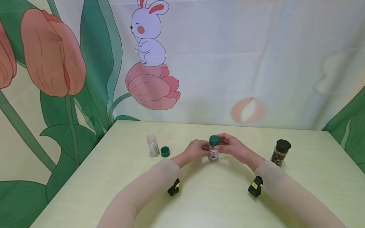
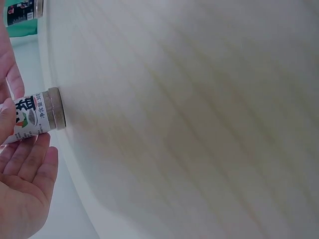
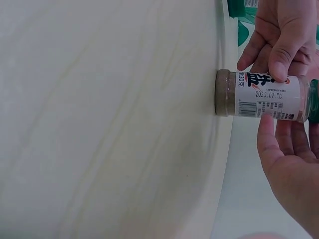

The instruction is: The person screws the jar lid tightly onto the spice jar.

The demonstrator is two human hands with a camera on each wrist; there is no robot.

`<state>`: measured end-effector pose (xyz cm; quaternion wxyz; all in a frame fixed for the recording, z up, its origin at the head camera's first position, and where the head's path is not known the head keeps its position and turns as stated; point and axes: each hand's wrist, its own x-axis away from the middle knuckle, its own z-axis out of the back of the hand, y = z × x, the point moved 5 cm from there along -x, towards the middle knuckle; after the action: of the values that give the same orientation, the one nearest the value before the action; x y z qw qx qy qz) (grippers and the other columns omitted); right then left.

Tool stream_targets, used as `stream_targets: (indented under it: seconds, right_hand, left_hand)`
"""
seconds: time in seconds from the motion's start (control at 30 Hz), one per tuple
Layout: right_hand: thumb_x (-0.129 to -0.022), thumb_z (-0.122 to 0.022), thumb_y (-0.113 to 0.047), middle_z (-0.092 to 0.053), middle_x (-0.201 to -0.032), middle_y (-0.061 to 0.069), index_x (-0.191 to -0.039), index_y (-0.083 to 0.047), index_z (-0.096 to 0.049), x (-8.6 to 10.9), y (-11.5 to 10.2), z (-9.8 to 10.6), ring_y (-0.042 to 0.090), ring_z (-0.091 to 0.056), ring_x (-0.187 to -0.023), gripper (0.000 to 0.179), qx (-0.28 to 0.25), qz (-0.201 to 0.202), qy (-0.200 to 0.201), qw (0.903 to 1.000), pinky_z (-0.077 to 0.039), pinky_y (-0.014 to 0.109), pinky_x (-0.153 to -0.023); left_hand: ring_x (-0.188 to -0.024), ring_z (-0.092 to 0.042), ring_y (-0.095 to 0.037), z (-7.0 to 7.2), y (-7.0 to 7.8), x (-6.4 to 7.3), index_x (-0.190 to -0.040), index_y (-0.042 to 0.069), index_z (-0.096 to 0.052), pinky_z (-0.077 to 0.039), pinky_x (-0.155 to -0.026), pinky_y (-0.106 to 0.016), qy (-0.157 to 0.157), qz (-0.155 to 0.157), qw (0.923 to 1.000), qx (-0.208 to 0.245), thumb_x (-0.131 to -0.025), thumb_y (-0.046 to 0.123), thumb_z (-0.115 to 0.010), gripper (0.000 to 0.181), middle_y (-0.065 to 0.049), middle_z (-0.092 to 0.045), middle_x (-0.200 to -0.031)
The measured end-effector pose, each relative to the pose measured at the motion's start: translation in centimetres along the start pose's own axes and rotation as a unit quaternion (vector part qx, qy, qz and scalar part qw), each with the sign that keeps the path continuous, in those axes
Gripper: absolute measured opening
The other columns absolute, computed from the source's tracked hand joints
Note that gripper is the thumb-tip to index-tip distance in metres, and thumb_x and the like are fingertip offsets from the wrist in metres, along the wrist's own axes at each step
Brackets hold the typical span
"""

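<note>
Both hands are at a small spice jar (image 1: 213,154) with a green cap (image 1: 214,140) on top. It stands upright on the table, its base touching the surface. The left hand (image 1: 196,148) holds the jar from the left, its thumb (image 3: 280,64) lying on the white label in the right wrist view. From the other side the right hand (image 1: 232,147) grips the jar's upper part, just beneath and beside the cap. Brown-grey powder shows at the jar's base (image 2: 56,108) in the left wrist view. Part of the cap's far side is hidden.
To the left stand an uncapped clear jar (image 1: 153,146) and a loose green cap (image 1: 165,151) on the pale table (image 1: 211,202). A black-lidded jar (image 1: 280,152) stands right, partly behind the right forearm. A printed curtain (image 1: 214,63) hangs behind the table's far edge.
</note>
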<state>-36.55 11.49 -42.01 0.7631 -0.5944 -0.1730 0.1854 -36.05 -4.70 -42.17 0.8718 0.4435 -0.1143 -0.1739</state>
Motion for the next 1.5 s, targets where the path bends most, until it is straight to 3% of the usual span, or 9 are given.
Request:
stream_targets:
  seconds: [0.13,0.37,0.63,0.97,1.3,1.5]
  right_hand:
    - [-0.100,-0.065,-0.010,-0.063,-0.130,0.014,-0.145,0.008,-0.040,-0.18,0.20,0.03,0.004,-0.061,-0.105,0.054,0.000,-0.004,0.005,1.0000,-0.056,0.028,-0.098]
    - [-0.099,-0.065,-0.012,-0.058,-0.139,0.024,-0.146,0.007,-0.040,-0.31,0.27,-0.06,0.010,-0.060,-0.113,0.056,0.012,-0.006,0.003,0.9999,-0.054,0.035,-0.105]
    - [-0.103,-0.058,-0.009,-0.045,-0.155,0.029,-0.157,0.001,-0.031,-0.05,-0.18,-0.12,0.035,-0.050,-0.140,0.061,0.024,-0.018,-0.045,0.9986,-0.049,0.044,-0.113]
    - [-0.104,-0.054,-0.005,-0.037,-0.157,0.034,-0.157,0.007,-0.026,-0.06,0.26,0.13,0.013,-0.057,-0.126,0.061,-0.014,-0.018,-0.058,0.9981,-0.047,0.047,-0.115]
    - [-0.105,-0.057,-0.011,-0.039,-0.157,0.033,-0.155,0.008,-0.030,-0.08,0.21,0.03,0.023,-0.057,-0.132,0.060,-0.003,-0.014,-0.054,0.9985,-0.046,0.050,-0.115]
    - [-0.103,-0.060,-0.012,-0.044,-0.154,0.032,-0.154,0.007,-0.033,-0.06,0.15,-0.09,0.018,-0.060,-0.126,0.060,-0.002,-0.019,-0.032,0.9993,-0.048,0.048,-0.113]
  left_hand:
    - [-0.122,-0.069,-0.028,0.00,0.05,0.01,-0.133,0.001,-0.066,-0.052,-0.109,-0.041,0.000,0.000,1.0000,-0.005,-0.095,0.019,-0.075,0.043,-0.015,-0.074,-0.127]
    - [-0.123,-0.068,-0.028,0.00,0.01,0.01,-0.133,0.002,-0.066,-0.052,-0.109,-0.041,0.002,0.004,1.0000,-0.008,-0.095,0.020,-0.075,0.044,-0.015,-0.073,-0.128]
    - [-0.122,-0.069,-0.028,-0.02,-0.14,-0.06,-0.132,0.001,-0.067,-0.052,-0.109,-0.040,0.000,0.001,1.0000,-0.004,-0.095,0.018,-0.075,0.042,-0.015,-0.074,-0.127]
    - [-0.123,-0.069,-0.030,-0.09,-0.16,-0.17,-0.132,0.000,-0.066,-0.052,-0.109,-0.041,0.001,0.001,1.0000,0.000,-0.095,0.016,-0.074,0.042,-0.017,-0.073,-0.127]
    - [-0.122,-0.069,-0.029,-0.12,-0.11,-0.04,-0.131,0.001,-0.067,-0.052,-0.109,-0.041,-0.001,-0.002,1.0000,-0.004,-0.095,0.018,-0.074,0.040,-0.015,-0.074,-0.126]
    - [-0.122,-0.069,-0.028,-0.12,-0.14,-0.13,-0.131,0.003,-0.068,-0.051,-0.110,-0.042,-0.003,0.001,1.0000,-0.004,-0.095,0.019,-0.074,0.040,-0.014,-0.074,-0.126]
